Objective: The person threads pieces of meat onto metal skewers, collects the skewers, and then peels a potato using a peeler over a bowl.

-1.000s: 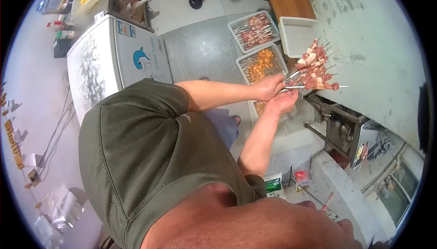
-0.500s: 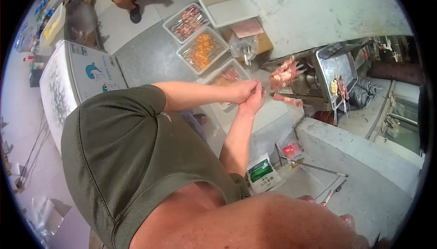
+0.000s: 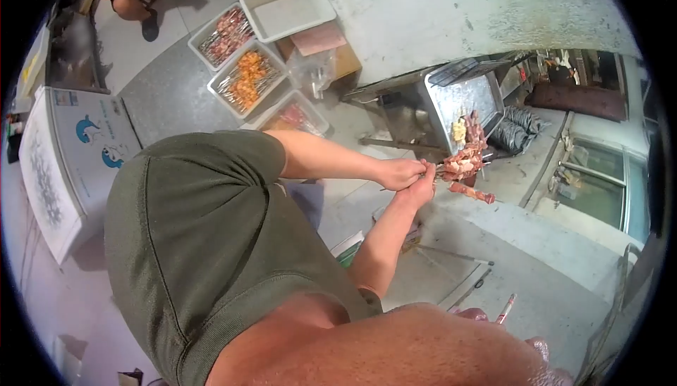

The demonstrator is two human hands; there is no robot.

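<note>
My left hand [image 3: 402, 174] is closed round the rear ends of a bundle of meat skewers [image 3: 462, 165]. Pressed against it, my right hand [image 3: 421, 190] is closed on the same bundle near the sticks' bare part. The meat ends point right, away from my hands. One skewer [image 3: 471, 192] sticks out apart, below the others. Just beyond the bundle is a metal tray [image 3: 465, 104] with a few skewers of meat and a yellow food [image 3: 459, 131]. Where my fingers overlap, the sticks are partly hidden.
White trays of skewers [image 3: 248, 79] stand at the upper left, beside an empty white tray [image 3: 289, 11] on a wooden board. A white fridge [image 3: 77, 153] is at the left. A person's leg [image 3: 134, 5] shows at the top left. A low ledge [image 3: 564, 245] runs at the right.
The view has swung right, so the trays and fridge now appear further left. My hands have carried the skewer bundle from beside the food trays to the edge of the metal tray.
</note>
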